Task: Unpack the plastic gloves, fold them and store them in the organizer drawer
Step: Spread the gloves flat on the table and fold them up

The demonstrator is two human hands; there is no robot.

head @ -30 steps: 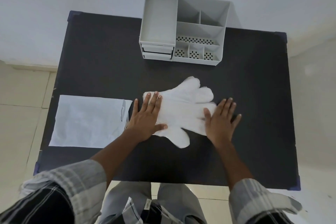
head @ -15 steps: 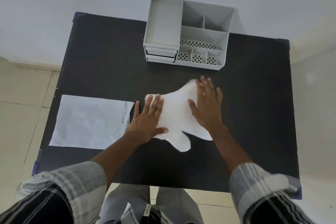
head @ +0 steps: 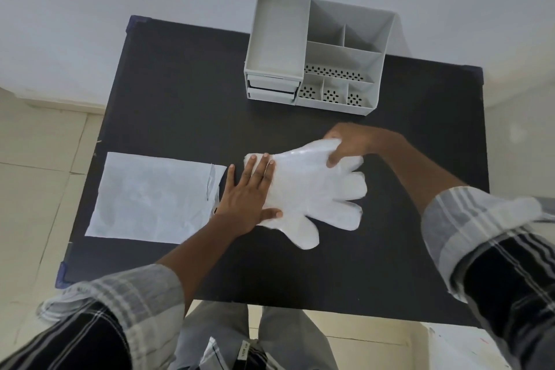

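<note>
1. Black table [head: 180, 99] fills the middle of the view, and on it the hands, gloves, packet and organizer all sit.
2. Grey organizer [head: 315, 51] stands at the far edge, its two drawers [head: 271, 88] shut at the front left; it is well apart from both hands.
3. White packet [head: 150, 195] lies flat at the left, just beside the left hand's little finger.
4. The gloves [head: 312, 189], a thin translucent stack, lie at the table's centre with the cuff at the left and the fingers fanned to the right, thumb toward the viewer.
5. The left hand [head: 249, 195] is spread flat, palm down, pressing on the cuff end; its thumb lies along the near edge of the gloves. It sits as it did half a second ago.
6. The right hand [head: 351, 144] reaches in from the right with the forearm slanted across the table. Its fingers are curled, pinching the far edge of the gloves by the fingertips and lifting that part slightly. Half a second ago it lay flat on the middle of the gloves; now it has moved to the far edge, and the glove fingers it covered are showing.
7. The gloves thus lie between the two hands, touched by both.
</note>
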